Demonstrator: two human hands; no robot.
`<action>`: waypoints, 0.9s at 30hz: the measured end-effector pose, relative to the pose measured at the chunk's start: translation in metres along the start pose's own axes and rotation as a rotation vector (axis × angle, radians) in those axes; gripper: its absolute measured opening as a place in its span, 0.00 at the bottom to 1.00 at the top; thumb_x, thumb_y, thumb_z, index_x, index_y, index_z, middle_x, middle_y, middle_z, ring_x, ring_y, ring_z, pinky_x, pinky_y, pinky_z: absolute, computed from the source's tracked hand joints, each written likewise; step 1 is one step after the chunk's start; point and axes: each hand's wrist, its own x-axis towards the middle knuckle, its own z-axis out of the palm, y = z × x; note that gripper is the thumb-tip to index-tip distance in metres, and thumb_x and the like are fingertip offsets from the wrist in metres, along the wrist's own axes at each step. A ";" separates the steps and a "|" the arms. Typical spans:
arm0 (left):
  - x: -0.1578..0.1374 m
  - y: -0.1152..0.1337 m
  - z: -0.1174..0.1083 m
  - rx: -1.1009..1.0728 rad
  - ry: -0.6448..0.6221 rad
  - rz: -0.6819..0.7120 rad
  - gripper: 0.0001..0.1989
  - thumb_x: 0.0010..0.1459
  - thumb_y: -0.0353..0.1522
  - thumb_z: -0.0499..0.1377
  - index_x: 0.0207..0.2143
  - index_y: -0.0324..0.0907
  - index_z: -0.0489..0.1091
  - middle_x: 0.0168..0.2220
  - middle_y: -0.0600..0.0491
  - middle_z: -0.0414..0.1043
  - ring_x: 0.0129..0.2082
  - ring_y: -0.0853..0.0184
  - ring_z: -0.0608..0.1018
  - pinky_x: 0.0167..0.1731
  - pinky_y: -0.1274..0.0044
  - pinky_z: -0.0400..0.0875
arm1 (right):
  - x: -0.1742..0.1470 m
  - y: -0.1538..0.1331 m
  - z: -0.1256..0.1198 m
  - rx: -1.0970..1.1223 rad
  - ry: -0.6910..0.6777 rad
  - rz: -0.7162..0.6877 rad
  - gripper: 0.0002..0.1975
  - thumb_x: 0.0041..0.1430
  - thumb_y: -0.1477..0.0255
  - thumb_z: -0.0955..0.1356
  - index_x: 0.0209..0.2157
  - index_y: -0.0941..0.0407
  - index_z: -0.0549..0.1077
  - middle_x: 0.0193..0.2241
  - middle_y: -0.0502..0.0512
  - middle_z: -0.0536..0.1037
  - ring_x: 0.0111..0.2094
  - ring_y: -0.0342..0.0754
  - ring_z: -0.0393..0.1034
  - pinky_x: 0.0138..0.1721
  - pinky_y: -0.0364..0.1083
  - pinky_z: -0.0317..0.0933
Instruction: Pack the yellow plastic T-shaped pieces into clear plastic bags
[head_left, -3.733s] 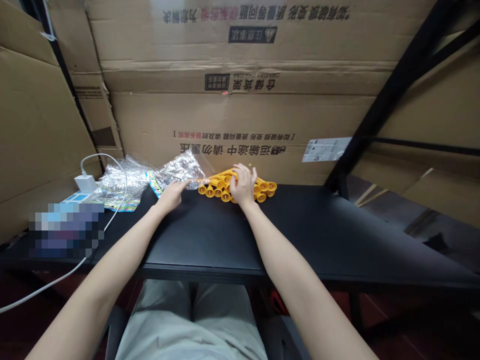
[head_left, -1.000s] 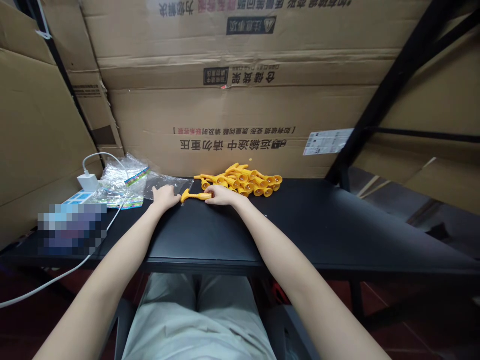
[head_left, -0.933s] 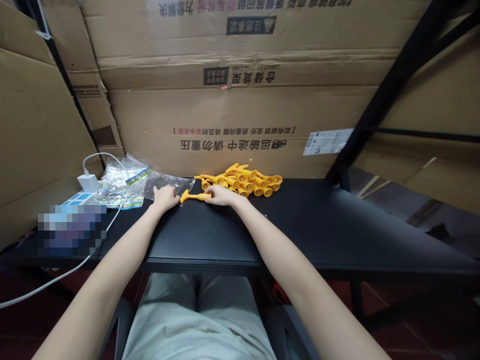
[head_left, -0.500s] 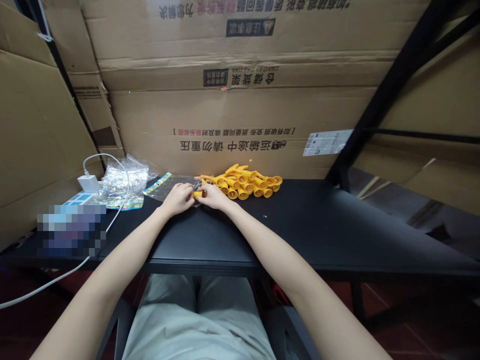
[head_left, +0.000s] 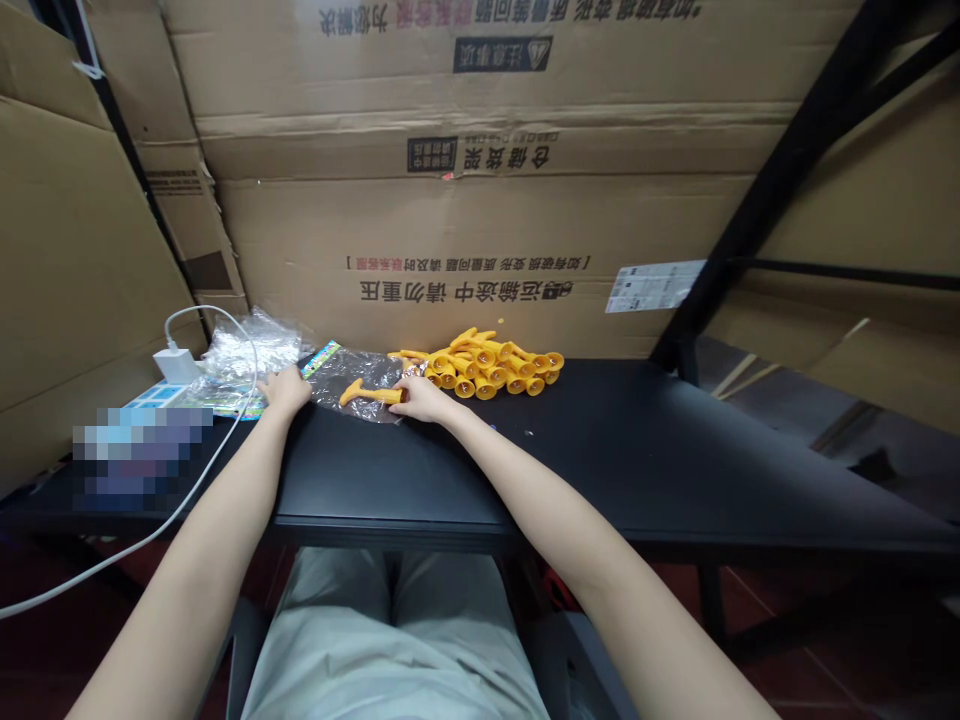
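My right hand (head_left: 421,399) pinches the flared end of a yellow plastic piece (head_left: 367,395) shaped like a small horn with a hooked, T-like far end. The piece lies level over a clear plastic bag (head_left: 330,375) with a colourful header strip, and I cannot tell whether it is inside. At the left edge of that bag, my left hand (head_left: 286,391) rests by a pile of clear bags (head_left: 251,345), fingers apart. Just beyond my right hand sits a heap of similar yellow pieces (head_left: 495,365), their cup-like ends facing me.
The black table (head_left: 450,480) ends at a front edge before my lap. Cardboard (head_left: 480,220) walls its back. On the left, a white charger (head_left: 175,364) sits in a power strip, its white cable (head_left: 217,460) crossing the table. A black metal post (head_left: 750,210) slants at right.
My left hand has left the yellow piece and moved left to the bag pile. The yellow piece, still in my right hand, now shows its full length over the bag.
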 end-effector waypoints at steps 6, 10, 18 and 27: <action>0.001 0.010 -0.006 -0.324 -0.022 0.038 0.16 0.46 0.26 0.53 0.37 0.41 0.75 0.32 0.49 0.77 0.40 0.57 0.76 0.46 0.66 0.65 | 0.004 0.004 -0.003 0.036 0.107 -0.055 0.14 0.49 0.70 0.72 0.38 0.61 0.76 0.27 0.54 0.76 0.29 0.45 0.69 0.32 0.42 0.59; -0.010 0.026 -0.003 -0.726 -0.157 0.035 0.22 0.45 0.24 0.54 0.44 0.36 0.74 0.23 0.53 0.75 0.28 0.65 0.77 0.35 0.75 0.71 | 0.005 0.007 -0.007 0.030 0.131 -0.054 0.13 0.47 0.68 0.72 0.35 0.61 0.76 0.28 0.55 0.76 0.31 0.47 0.69 0.32 0.42 0.59; -0.019 0.037 0.001 -1.152 -0.446 -0.099 0.20 0.45 0.23 0.57 0.44 0.33 0.72 0.28 0.49 0.77 0.27 0.69 0.79 0.35 0.75 0.75 | 0.006 0.013 -0.003 0.103 0.171 -0.048 0.12 0.46 0.67 0.72 0.29 0.61 0.72 0.25 0.52 0.73 0.28 0.45 0.66 0.30 0.42 0.56; -0.016 0.033 0.003 -0.970 -0.334 -0.140 0.10 0.43 0.32 0.63 0.31 0.37 0.76 0.27 0.50 0.77 0.27 0.67 0.78 0.27 0.77 0.74 | 0.002 0.007 -0.002 0.310 0.121 -0.121 0.18 0.45 0.65 0.72 0.38 0.59 0.72 0.28 0.50 0.72 0.30 0.44 0.66 0.33 0.43 0.59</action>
